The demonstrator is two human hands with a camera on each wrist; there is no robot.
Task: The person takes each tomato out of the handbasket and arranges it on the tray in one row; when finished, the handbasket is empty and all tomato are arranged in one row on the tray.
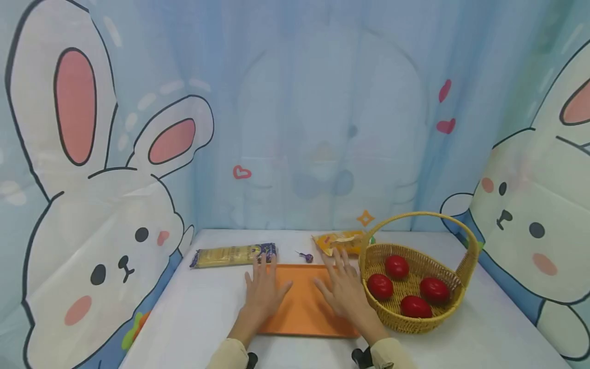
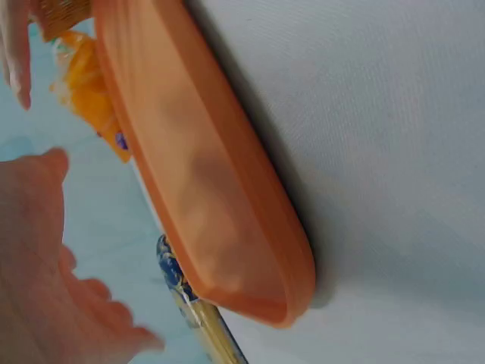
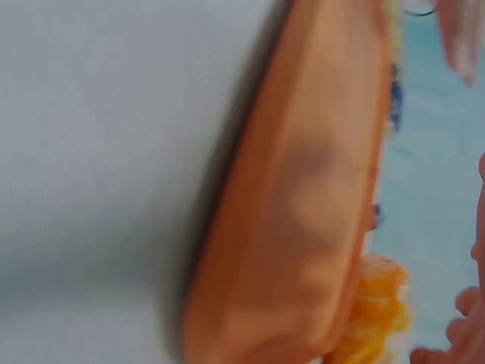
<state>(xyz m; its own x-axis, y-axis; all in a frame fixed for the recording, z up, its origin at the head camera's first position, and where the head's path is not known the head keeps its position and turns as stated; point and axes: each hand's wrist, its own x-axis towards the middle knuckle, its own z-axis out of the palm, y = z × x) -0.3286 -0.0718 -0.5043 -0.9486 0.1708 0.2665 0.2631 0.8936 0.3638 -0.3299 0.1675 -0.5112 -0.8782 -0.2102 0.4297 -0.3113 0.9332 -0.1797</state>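
Note:
A flat orange tray [image 1: 304,307] lies on the white table in front of me. My left hand [image 1: 264,287] is spread over its left part with straight fingers, holding nothing. My right hand [image 1: 342,284] is spread the same way over the tray's right part, close to the basket. I cannot tell whether the palms touch the tray. In the left wrist view, the tray [image 2: 220,197] runs diagonally with my left hand [image 2: 45,296] beside it. The right wrist view is blurred and shows the tray [image 3: 303,205] and part of my right hand [image 3: 462,334].
A wicker basket [image 1: 461,279] with several red round fruits stands right of the tray. Behind the tray lie a yellow pasta pack [image 1: 232,254], a purple lollipop [image 1: 307,257] and an orange snack bag [image 1: 341,241]. Cartoon rabbit curtains enclose the table.

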